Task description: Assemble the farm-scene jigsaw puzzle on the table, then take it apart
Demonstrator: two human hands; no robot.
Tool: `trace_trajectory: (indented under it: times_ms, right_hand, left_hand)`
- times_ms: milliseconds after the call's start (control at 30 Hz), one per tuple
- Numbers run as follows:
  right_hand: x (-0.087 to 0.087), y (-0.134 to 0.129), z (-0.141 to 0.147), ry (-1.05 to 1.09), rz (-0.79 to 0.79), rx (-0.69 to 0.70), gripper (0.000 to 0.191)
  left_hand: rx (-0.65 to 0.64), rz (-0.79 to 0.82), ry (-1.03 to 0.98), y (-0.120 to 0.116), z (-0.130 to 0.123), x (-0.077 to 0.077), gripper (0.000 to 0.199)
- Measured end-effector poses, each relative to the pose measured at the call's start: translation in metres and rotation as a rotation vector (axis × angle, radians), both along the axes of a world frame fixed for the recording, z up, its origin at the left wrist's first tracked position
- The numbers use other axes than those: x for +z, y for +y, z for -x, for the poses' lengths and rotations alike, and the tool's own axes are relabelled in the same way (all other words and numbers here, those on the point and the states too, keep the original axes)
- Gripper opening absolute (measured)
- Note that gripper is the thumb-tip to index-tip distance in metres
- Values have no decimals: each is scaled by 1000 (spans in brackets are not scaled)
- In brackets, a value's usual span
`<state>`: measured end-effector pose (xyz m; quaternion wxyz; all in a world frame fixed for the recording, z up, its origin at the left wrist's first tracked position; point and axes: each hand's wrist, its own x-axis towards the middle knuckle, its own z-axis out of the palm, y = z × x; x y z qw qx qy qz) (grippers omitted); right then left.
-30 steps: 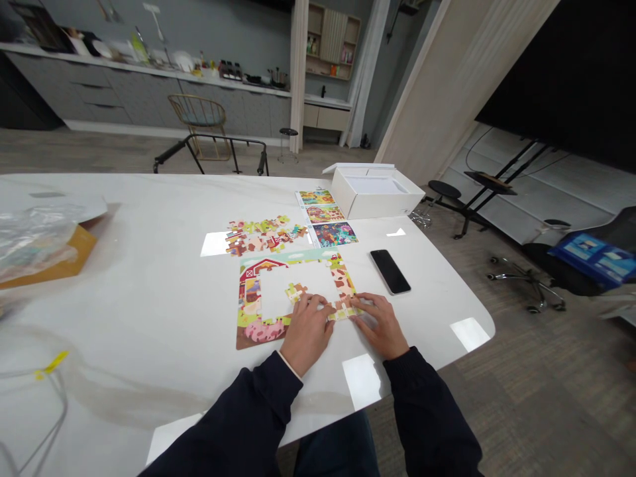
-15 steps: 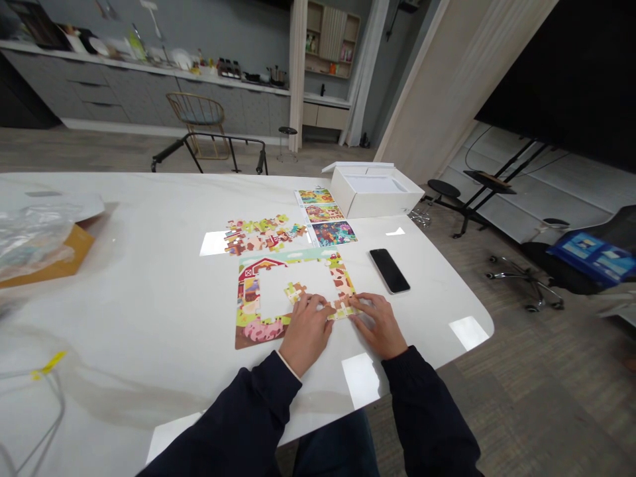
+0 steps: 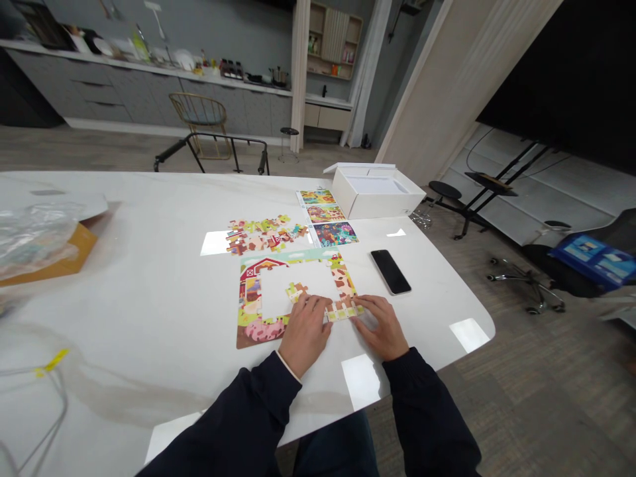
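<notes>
A farm-scene jigsaw (image 3: 253,298) lies assembled as a border around a white central gap on the white table (image 3: 149,291). My left hand (image 3: 305,334) rests flat on the pieces along the lower edge, its fingertips near a small loose-looking cluster of pieces (image 3: 298,291). My right hand (image 3: 382,326) lies to the right, fingertips touching the end of a row of cream and green pieces (image 3: 342,310). Neither hand visibly grips a piece. Loose jigsaw pieces (image 3: 263,236) lie in a heap beyond the border, and a printed sheet of puzzle pictures (image 3: 325,215) lies beside them.
A black smartphone (image 3: 390,271) lies right of the jigsaw. An open white box (image 3: 375,199) stands at the far table edge. Plastic wrap (image 3: 34,238) and a brown envelope (image 3: 74,248) lie at the left. Stools and chair bases stand on the floor beyond the table's right edge.
My right hand has slid slightly right, away from my left, so more of the row of pieces between them shows. The view has shifted slightly.
</notes>
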<state>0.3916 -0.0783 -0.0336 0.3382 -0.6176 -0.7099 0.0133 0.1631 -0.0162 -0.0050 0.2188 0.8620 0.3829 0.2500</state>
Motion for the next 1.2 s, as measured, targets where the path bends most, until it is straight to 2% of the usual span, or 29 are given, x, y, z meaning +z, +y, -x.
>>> trace_trajectory:
  times_ms: [133, 267, 400, 533, 733, 967, 1200]
  right_hand:
    - [-1, 1, 0, 7, -2, 3, 33]
    - [-1, 0, -1, 16, 5, 0, 33]
    - [0, -1, 0, 33, 5, -6, 35]
    - [-2, -1, -1, 41, 0, -11, 36]
    - [-6, 0, -2, 55, -16, -18, 36]
    - [-4, -1, 0, 56, -11, -25, 34]
    - [-5, -1, -1, 48, -13, -28, 35]
  left_hand:
    - [20, 25, -49, -1, -1, -3, 40]
    - [2, 37, -114, 10, 11, 3, 40]
    - [162, -37, -134, 34, 36, 7, 31]
    - [234, -84, -64, 49, 50, -2, 27]
    - [258, -56, -38, 50, 47, -7, 21]
    - [311, -13, -19, 51, 46, -7, 32]
    - [305, -1, -28, 50, 42, -5, 35]
